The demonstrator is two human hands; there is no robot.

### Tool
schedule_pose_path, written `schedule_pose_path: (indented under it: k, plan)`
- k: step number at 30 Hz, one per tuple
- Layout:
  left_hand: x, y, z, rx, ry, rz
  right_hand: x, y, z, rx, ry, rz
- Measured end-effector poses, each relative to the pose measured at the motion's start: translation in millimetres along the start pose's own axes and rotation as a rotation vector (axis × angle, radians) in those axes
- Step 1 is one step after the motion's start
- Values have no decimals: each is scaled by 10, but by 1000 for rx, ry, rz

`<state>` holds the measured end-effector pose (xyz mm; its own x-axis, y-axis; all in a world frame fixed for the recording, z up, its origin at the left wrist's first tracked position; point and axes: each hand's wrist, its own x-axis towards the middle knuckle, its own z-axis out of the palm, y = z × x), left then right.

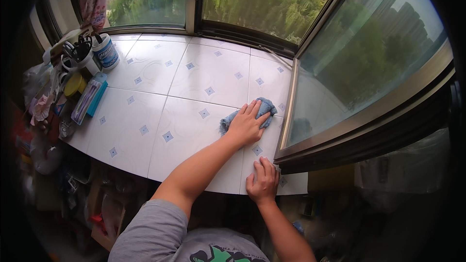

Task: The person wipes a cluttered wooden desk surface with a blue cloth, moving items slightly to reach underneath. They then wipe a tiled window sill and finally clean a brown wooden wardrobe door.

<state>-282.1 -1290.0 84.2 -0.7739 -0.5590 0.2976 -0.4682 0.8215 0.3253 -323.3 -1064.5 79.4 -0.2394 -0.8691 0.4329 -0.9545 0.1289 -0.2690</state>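
My left hand lies flat with its fingers spread on a blue-grey cloth, pressing it against the white tiled windowsill. The cloth is bunched and shows beyond the fingertips and to the left of the hand. Nearer the sill's front edge, my right hand rests on the tiles with its fingers slightly bent and nothing in it. A window pane in a metal frame stands just to the right of both hands.
At the left end of the sill are a labelled white and blue canister, a cup holding scissors, a yellow round container, a blue box and plastic bags. Windows line the back. Cardboard boxes and bags sit below the sill.
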Motion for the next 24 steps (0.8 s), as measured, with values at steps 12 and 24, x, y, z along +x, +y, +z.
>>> schedule_pose_path:
  k: [12,24]
  plan:
    - [1032,-1379,-201,153,-46,-218,46,-9,-59,-12,-82,20]
    - [539,-3371,-1076,328,-41,-735,73,-16,-74,-3,-98,35]
